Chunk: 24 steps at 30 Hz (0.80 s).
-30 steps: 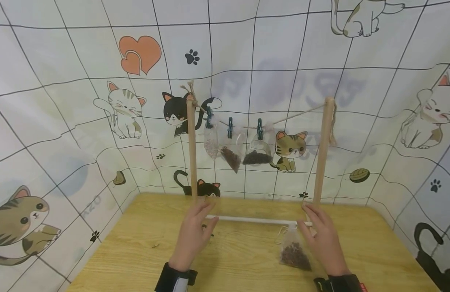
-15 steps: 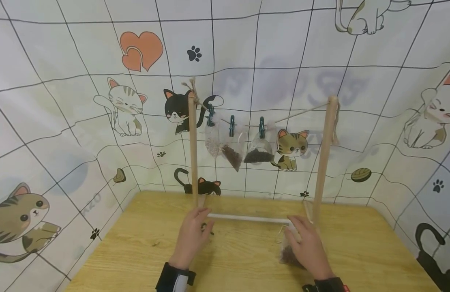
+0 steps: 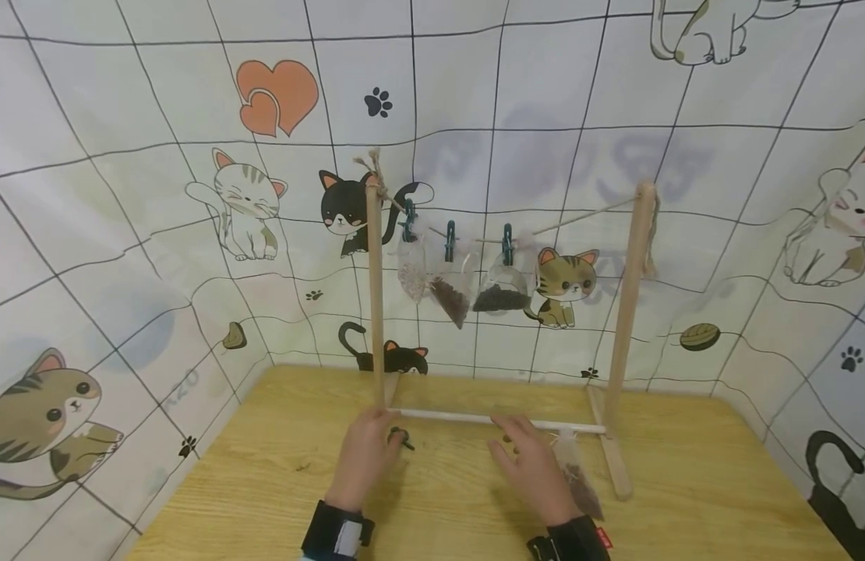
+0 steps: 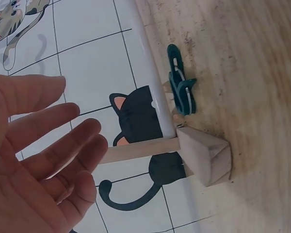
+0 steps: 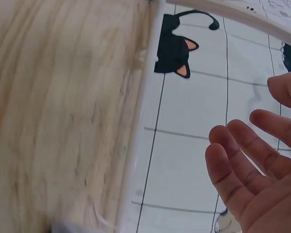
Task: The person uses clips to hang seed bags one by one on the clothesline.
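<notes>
My left hand (image 3: 362, 456) is beside the left foot of a wooden stand, its fingers loosely bent and holding nothing. Close to it on the table lies a dark green clothespin (image 4: 183, 85). My right hand (image 3: 534, 467) hovers near the stand's white crossbar (image 3: 439, 415), fingers spread and relaxed; in the right wrist view nothing is between them. To its right, a clear mesh bag (image 3: 578, 479) with brown contents lies on the table. From the string (image 3: 580, 220) between the posts, green clothespins (image 3: 507, 244) hold a pale-filled bag (image 3: 411, 273), a reddish-brown one (image 3: 450, 296) and a dark one (image 3: 503, 292).
The left post (image 3: 375, 312) and right post (image 3: 630, 304) rise from wooden feet (image 3: 615, 463) on the yellowish wooden table (image 3: 264, 483). Behind and at the sides hangs a white grid-patterned cloth (image 3: 446, 70) printed with cats.
My right hand has moved left from the right post along the crossbar, uncovering the right foot. My left hand has drawn slightly down from the left post. The hanging bags stay clipped.
</notes>
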Tool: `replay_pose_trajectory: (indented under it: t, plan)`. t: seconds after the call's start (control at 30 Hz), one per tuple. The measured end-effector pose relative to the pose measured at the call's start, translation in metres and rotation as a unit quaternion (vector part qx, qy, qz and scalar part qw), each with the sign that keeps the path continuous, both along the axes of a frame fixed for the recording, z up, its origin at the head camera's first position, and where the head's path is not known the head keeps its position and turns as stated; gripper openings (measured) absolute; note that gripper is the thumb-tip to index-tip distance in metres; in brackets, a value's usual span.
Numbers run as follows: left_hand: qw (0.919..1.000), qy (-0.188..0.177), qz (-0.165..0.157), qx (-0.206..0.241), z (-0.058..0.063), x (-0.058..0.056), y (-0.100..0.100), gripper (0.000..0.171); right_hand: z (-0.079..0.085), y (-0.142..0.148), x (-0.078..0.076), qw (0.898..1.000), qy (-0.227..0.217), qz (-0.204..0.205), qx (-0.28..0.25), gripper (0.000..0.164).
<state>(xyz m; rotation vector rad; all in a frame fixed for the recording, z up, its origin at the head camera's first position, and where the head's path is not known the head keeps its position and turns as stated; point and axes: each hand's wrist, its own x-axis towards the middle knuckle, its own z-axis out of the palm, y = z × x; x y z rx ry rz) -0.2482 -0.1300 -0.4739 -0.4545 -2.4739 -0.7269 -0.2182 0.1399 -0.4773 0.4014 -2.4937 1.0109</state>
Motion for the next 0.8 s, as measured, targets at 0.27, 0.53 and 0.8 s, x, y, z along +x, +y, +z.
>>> replay_pose_trajectory:
  t: [0.27,0.53,0.8]
  plan:
    - [0.9982,-0.049,0.000,-0.034,-0.008,0.000,0.001,0.020,-0.009,-0.024,-0.003,0.998,-0.045,0.037,-0.005,0.035]
    - [0.9958,-0.083,-0.013,-0.037,-0.017,-0.003,0.000,0.014,-0.010,-0.032,-0.004,0.995,-0.072,0.071,0.012,0.033]
    - [0.9930,-0.094,0.002,-0.071,-0.025,-0.003,-0.001,0.012,-0.012,-0.034,-0.005,0.990,-0.085,0.108,0.016,0.033]
